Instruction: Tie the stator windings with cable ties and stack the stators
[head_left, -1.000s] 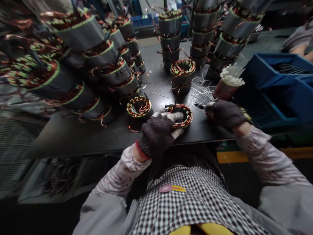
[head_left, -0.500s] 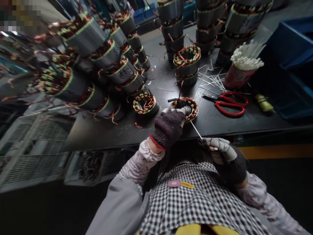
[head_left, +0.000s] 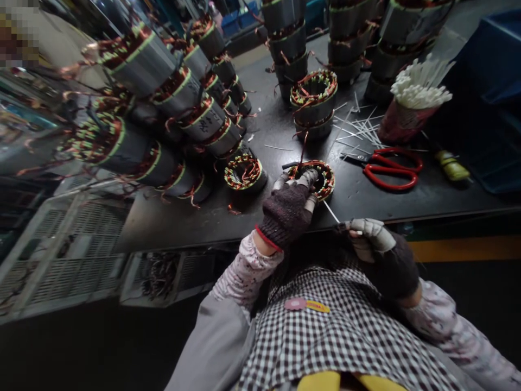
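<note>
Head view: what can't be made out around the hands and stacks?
All in the head view:
Wound ring: left part, hidden by the left hand.
White strip: both ends, lost at the ring's near edge and at the right hand.
Marked cylinder at left: writing too small and blurred.
Middle back stack: top, cut by the upper edge.
Blue bin: cut by the right edge.

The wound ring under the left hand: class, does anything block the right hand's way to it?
Nothing visible blocks it; only a thin white strip spans the gap between the wound ring and right hand. The red-handled scissors lie aside.
</note>
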Demonstrator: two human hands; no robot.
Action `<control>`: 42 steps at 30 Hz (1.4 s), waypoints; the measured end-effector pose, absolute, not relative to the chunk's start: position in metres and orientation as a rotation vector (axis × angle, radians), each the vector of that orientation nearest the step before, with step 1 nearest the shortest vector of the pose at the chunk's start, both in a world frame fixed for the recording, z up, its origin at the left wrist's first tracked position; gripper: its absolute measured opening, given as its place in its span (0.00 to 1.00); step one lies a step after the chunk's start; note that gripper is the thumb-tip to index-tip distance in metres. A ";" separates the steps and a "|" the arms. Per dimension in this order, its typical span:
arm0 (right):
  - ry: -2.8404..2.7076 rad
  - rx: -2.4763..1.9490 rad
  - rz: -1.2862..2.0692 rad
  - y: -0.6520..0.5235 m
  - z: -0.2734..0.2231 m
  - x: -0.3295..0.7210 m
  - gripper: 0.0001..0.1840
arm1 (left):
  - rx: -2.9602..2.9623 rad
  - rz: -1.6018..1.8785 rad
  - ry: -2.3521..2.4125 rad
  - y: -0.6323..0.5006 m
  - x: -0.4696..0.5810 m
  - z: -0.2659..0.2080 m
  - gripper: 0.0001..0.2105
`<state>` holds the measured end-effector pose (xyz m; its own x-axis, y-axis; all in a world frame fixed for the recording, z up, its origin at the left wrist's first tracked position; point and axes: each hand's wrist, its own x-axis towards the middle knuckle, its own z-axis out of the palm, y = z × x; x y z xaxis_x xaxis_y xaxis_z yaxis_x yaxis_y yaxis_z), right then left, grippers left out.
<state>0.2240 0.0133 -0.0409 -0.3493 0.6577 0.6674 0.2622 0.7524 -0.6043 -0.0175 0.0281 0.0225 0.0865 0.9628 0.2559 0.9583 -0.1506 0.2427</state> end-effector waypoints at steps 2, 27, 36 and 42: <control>-1.923 -0.681 0.577 0.023 -0.048 0.216 0.19 | 2.282 0.578 2.055 0.029 -0.017 0.020 0.22; -1.574 -0.889 1.264 0.067 -0.033 0.190 0.13 | 1.997 1.297 1.842 0.033 -0.016 -0.025 0.09; -1.904 -0.863 0.863 0.077 -0.011 0.185 0.05 | 2.059 1.222 1.828 0.033 -0.017 -0.016 0.05; -1.877 -0.911 0.844 0.071 -0.015 0.188 0.06 | 2.064 1.268 1.791 0.035 -0.017 -0.019 0.04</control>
